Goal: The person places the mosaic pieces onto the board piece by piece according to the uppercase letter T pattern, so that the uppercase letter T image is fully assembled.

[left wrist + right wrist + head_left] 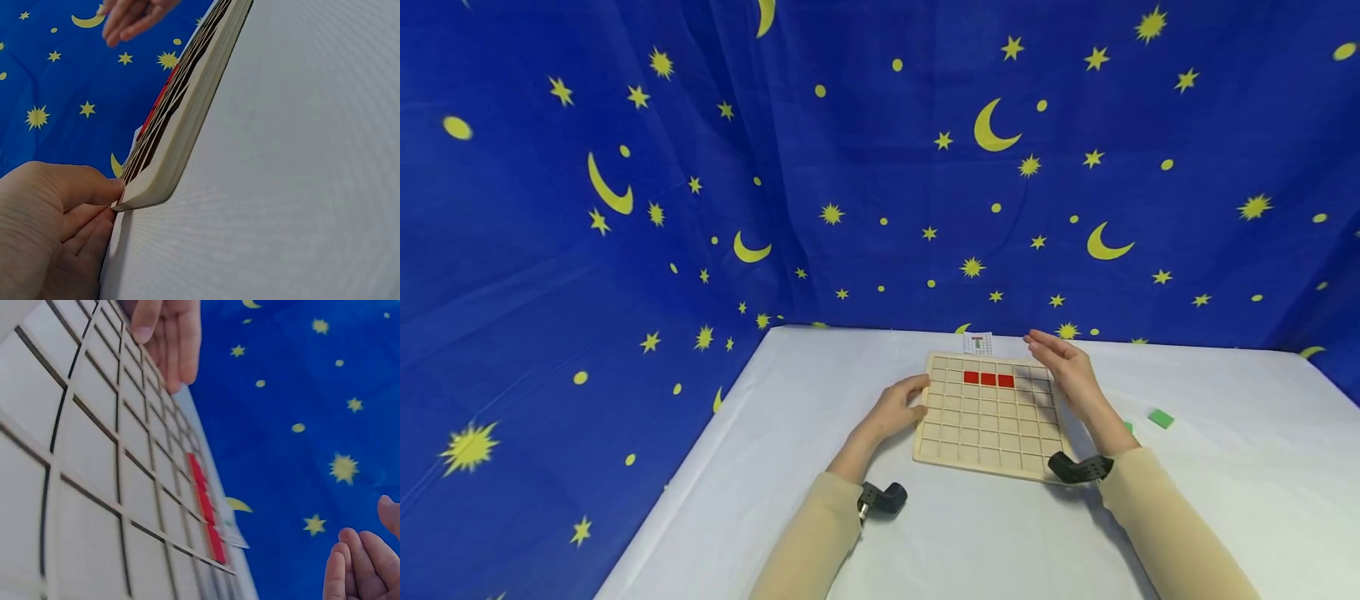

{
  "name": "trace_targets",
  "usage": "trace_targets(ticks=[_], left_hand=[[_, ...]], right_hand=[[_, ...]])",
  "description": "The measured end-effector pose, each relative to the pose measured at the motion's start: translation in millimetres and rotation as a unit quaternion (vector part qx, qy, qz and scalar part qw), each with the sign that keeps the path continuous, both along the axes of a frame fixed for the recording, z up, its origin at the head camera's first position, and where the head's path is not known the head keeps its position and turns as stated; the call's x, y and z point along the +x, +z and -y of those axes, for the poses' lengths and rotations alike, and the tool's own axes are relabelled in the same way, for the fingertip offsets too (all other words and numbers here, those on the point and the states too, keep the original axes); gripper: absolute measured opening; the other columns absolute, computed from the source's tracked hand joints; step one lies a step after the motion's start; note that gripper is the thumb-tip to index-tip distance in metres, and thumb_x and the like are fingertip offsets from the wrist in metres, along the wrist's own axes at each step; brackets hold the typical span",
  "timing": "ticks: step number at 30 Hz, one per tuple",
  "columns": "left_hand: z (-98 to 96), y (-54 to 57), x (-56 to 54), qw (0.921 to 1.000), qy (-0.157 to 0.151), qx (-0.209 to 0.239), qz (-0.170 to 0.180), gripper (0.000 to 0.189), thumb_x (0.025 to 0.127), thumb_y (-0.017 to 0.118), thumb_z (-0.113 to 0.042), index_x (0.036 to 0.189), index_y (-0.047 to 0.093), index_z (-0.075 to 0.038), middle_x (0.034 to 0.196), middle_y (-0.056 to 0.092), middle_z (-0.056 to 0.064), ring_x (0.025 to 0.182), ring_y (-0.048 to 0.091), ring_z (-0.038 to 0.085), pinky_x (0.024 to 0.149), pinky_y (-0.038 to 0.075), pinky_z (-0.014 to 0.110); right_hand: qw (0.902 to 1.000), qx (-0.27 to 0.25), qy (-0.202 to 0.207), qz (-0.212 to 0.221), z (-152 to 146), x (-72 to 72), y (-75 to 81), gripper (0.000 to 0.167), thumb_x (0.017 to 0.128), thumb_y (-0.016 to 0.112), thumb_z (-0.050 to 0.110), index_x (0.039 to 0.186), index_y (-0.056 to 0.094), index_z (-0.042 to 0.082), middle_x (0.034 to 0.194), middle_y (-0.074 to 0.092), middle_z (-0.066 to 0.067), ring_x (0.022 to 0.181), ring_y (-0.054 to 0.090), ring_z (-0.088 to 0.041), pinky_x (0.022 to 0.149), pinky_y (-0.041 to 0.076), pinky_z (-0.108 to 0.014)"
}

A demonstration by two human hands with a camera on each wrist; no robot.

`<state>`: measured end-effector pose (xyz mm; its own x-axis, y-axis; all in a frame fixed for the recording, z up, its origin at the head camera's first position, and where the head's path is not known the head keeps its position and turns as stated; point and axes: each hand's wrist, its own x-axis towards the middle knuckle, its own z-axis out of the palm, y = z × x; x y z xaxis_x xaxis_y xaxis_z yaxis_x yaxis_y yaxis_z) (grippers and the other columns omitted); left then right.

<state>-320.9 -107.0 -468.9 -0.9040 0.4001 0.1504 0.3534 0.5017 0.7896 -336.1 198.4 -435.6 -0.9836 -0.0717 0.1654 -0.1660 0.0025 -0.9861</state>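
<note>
by the left hand (891,412), straight fingers touching, lies the grid board (978,418), right hand (1075,377) above, fingers together.

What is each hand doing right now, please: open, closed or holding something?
Left hand: holding the grid board by its edge.
Right hand: open, holding nothing.

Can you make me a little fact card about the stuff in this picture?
Middle: pale wooden rectangular grid board
On it: three red square tiles, side by side
Left hand: touches the board's left edge
Right hand: raised near the board's far right corner, fingers straight
Right side: flat green tile; second green tile, partly hidden
Behind board: small white printed paper card
Background: blue cloth with yellow star-and-moon print
</note>
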Motion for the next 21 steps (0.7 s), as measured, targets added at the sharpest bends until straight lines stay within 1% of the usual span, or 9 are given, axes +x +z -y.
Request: trace_targets(ticks=[2, 5, 8, 11, 14, 15, 18, 21], left_hand=[[-0.2, 0.6, 0.0, 1.0000, 0.000, 0.001, 0.001, 0.056, 0.084, 0.062, 0.003, 0.137, 0.043, 0.005, 0.133, 0.051, 0.017, 0.125, 0.047, 0.028, 0.107, 0.035, 0.033], [-0.1, 1.9, 0.2, 1.0000, -0.001, 0.001, 0.001, 0.056, 0.084, 0.062, 0.003, 0.137, 0.043, 0.005, 0.133, 0.051, 0.017, 0.124, 0.047, 0.028, 0.107, 0.035, 0.034], [-0.1, 1.6, -0.1, 1.0000, 0.000, 0.000, 0.002, 0.056, 0.084, 0.062, 0.002, 0.137, 0.043, 0.005, 0.134, 0.051, 0.016, 0.125, 0.046, 0.028, 0.108, 0.035, 0.034], [0.1, 0.0, -0.6, 1.0000, 0.001, 0.000, 0.001, 0.056, 0.084, 0.062, 0.002, 0.137, 0.043, 0.005, 0.134, 0.051, 0.016, 0.125, 0.047, 0.028, 0.107, 0.035, 0.034], [0.4, -1.2, -1.6, 1.0000, 0.001, -0.003, 0.001, 0.057, 0.085, 0.062, 0.001, 0.138, 0.042, 0.004, 0.134, 0.052, 0.015, 0.124, 0.047, 0.027, 0.107, 0.035, 0.033], [0.4, -1.5, -1.7, 1.0000, 0.000, -0.002, 0.001, 0.057, 0.084, 0.062, 0.002, 0.138, 0.042, 0.004, 0.134, 0.052, 0.015, 0.124, 0.047, 0.027, 0.107, 0.035, 0.033], [0.3, -1.2, -1.6, 1.0000, -0.001, -0.002, 0.005, 0.058, 0.085, 0.062, 0.002, 0.139, 0.041, 0.004, 0.134, 0.052, 0.014, 0.125, 0.046, 0.026, 0.108, 0.035, 0.032], [-0.3, -0.4, -0.7, 1.0000, 0.000, 0.000, 0.007, 0.058, 0.085, 0.062, 0.002, 0.139, 0.041, 0.004, 0.134, 0.052, 0.015, 0.125, 0.046, 0.026, 0.108, 0.034, 0.032]], right_hand=[[1.0000, -0.004, 0.005, -0.001, -6.8, 5.6, 7.8, 0.057, 0.094, 0.059, 0.024, 0.141, 0.040, -0.002, 0.134, 0.053, -0.007, 0.121, 0.047, -0.008, 0.105, 0.035, -0.022], [0.9998, -0.018, 0.000, -0.008, -21.9, 14.4, 13.5, 0.054, 0.092, 0.062, 0.020, 0.138, 0.044, 0.000, 0.124, 0.060, 0.003, 0.114, 0.051, -0.003, 0.104, 0.036, -0.021], [0.9993, -0.029, -0.010, -0.023, -43.2, 24.9, 12.5, 0.048, 0.091, 0.064, 0.015, 0.134, 0.049, 0.002, 0.114, 0.063, 0.010, 0.107, 0.055, 0.000, 0.096, 0.040, -0.014], [0.9989, -0.021, -0.028, -0.032, -66.8, 37.4, 9.0, 0.040, 0.091, 0.063, 0.014, 0.129, 0.054, 0.005, 0.110, 0.064, 0.012, 0.104, 0.055, 0.002, 0.089, 0.041, -0.009], [0.9969, 0.033, -0.065, -0.030, -88.3, 51.0, 5.9, 0.035, 0.092, 0.063, 0.020, 0.126, 0.058, 0.011, 0.108, 0.063, 0.018, 0.102, 0.054, 0.007, 0.085, 0.041, -0.005], [0.9958, 0.045, -0.074, -0.028, -94.8, 55.7, 5.1, 0.036, 0.092, 0.063, 0.021, 0.126, 0.059, 0.010, 0.108, 0.063, 0.018, 0.101, 0.054, 0.007, 0.084, 0.041, -0.005], [0.9885, 0.105, -0.106, -0.025, -112.6, 69.5, 2.5, 0.039, 0.092, 0.063, 0.025, 0.128, 0.058, 0.011, 0.107, 0.062, 0.023, 0.099, 0.053, 0.010, 0.078, 0.041, -0.003], [0.9834, 0.130, -0.125, -0.021, -128.7, 82.0, -0.7, 0.043, 0.092, 0.063, 0.024, 0.131, 0.056, 0.008, 0.106, 0.062, 0.025, 0.098, 0.053, 0.011, 0.076, 0.040, -0.003]])
